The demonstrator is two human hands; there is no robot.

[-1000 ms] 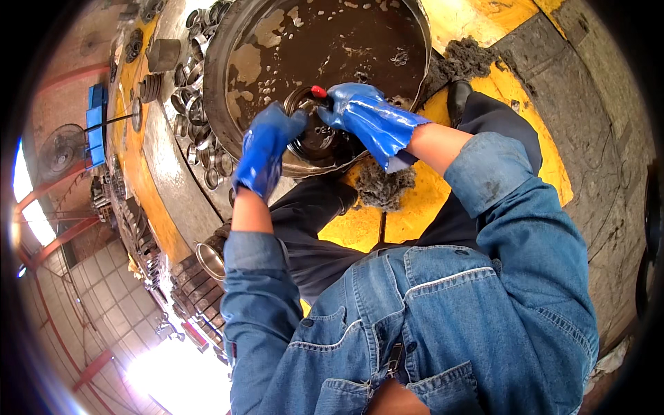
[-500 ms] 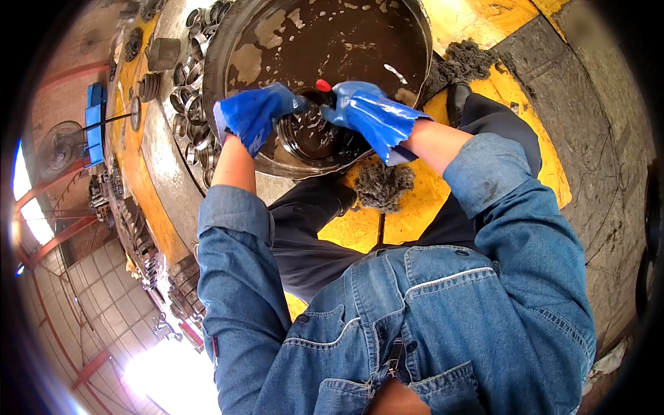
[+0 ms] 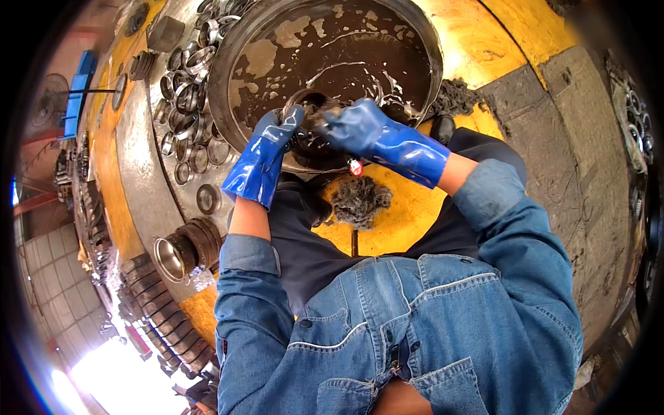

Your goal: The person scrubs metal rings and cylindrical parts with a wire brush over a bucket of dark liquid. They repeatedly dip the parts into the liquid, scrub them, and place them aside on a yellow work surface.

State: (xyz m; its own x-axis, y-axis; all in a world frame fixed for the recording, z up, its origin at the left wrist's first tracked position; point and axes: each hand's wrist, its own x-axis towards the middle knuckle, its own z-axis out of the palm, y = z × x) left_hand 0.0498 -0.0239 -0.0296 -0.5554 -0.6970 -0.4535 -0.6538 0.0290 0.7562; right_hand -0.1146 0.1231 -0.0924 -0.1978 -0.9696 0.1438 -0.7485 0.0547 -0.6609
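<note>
My left hand (image 3: 273,138), in a blue rubber glove, is closed on the near-left side of a dark metal ring (image 3: 305,94). The ring is held tilted over the near edge of a round tub (image 3: 216,83) of dark, foamy liquid. Beside it my gloved right hand (image 3: 363,128) is closed around a tool that looks like a brush. Its dark head blurs against the inside of the ring. Below that hand, a red-and-white handle end (image 3: 355,167) sticks out. The glove hides the middle of the tool.
Many metal rings (image 3: 185,97) lie piled left of the tub. A stack of larger rings (image 3: 176,257) stands nearer me. A tangled grey wad (image 3: 361,202) rests on the yellow floor between my legs; another wad (image 3: 453,97) lies right of the tub.
The ring has been raised and tilted up from the tub's near edge. The tool's red end has swung from above my right hand to below it. My view has shifted slightly.
</note>
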